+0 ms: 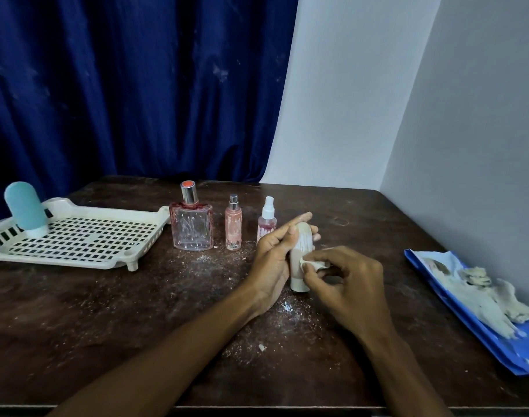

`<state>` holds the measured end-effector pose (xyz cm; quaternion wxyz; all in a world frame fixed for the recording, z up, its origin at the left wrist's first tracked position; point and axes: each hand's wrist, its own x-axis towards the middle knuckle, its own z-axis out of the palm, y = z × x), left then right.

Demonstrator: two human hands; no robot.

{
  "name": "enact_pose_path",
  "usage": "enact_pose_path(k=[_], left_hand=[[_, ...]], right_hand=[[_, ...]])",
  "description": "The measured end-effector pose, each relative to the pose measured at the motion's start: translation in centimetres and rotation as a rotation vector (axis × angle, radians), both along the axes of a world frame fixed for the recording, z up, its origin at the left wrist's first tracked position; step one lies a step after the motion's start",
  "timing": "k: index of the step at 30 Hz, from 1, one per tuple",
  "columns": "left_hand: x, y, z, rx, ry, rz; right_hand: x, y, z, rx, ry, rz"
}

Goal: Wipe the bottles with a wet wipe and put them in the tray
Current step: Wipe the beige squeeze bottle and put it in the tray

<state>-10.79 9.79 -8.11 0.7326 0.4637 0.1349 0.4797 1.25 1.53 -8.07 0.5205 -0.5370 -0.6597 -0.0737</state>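
Dark wooden table [106, 311], dusty with white crumbs; on it: tray [76, 254], three spray bottles [233, 224], blue wipe pack [467, 311].

Deep blue curtain [130, 85], pale grey wall [437, 100]. Dark brown desk [106, 326] speckled white. Cream grid-holed tray [85, 236], teal bottle [25, 207], pink bottles [192, 224], blue wipe packet [437, 284].
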Motion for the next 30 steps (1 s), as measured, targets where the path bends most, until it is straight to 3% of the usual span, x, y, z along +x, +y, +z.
enact_pose_path(k=[17, 22, 30], left_hand=[[0.06, -0.24, 0.08, 0.021, 0.005, -0.02], [-0.03, -0.12, -0.01, 0.002, 0.01, -0.025], [-0.09, -0.5, 0.36, -0.024, -0.012, -0.058]], right_hand=[[0.25, 0.13, 0.09, 0.028, 0.034, -0.089], [-0.13, -0.1, 0.17, 0.01, 0.02, 0.01], [-0.12, -0.04, 0.19, 0.053, 0.017, -0.003]])
